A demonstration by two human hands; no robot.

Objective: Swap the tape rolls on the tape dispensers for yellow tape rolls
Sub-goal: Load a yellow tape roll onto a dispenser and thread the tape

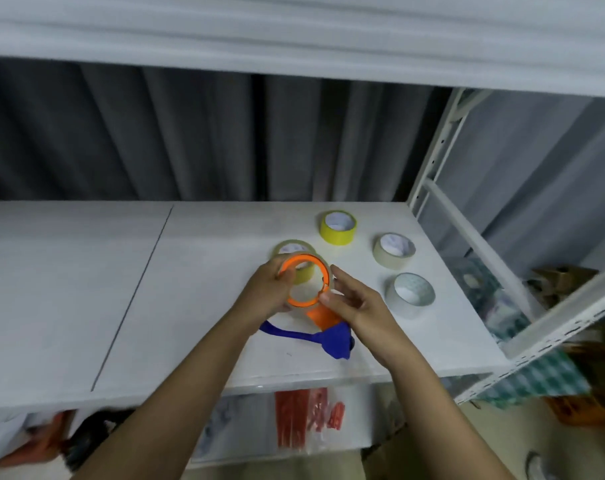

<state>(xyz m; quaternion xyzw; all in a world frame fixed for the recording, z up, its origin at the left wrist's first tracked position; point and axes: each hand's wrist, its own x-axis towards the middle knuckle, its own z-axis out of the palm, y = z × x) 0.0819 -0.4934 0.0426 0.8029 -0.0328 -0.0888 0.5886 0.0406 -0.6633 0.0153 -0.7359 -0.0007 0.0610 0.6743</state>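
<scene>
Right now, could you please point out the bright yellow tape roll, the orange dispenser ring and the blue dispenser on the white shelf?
Bright yellow tape roll (338,227): head view, on its outer yellow wall.
Orange dispenser ring (317,264): head view, on its upper right rim.
Blue dispenser (334,341): head view, on its wide blue end.
</scene>
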